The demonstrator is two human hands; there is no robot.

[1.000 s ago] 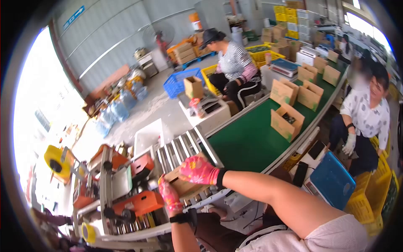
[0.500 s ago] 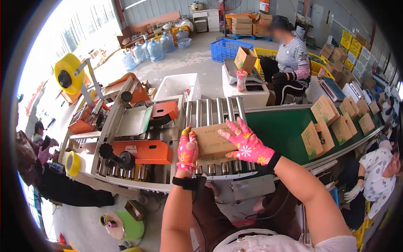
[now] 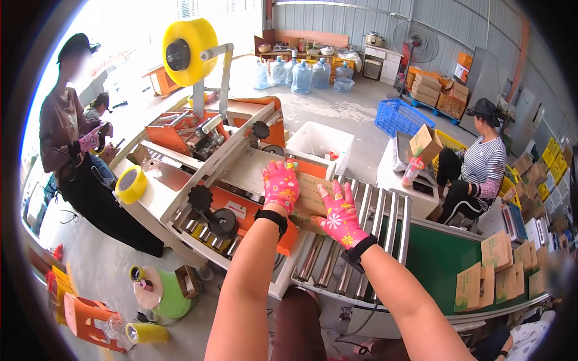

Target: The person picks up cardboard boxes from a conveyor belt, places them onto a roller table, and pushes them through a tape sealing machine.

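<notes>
Risk: carton (image 3: 312, 196) may skew and jam at the sealer (image 3: 212, 157) mouth if pressed unevenly; gloved fingers (image 3: 288, 170) are close to its orange guide (image 3: 244, 210), a likely pinch pt.
Carton: plain brown, flaps down, small.
Where: on steel rollers (image 3: 374, 212), at sealer's infeed.
Grip: left hand (image 3: 281, 186) flat on top, right hand (image 3: 339, 218) splayed on near edge; neither wraps it.

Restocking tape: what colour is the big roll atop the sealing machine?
The large round tape roll is yellow; head view.

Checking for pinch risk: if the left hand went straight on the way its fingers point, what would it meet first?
Probably the tape machine, just past the box under the left hand; depth is unclear.
</notes>
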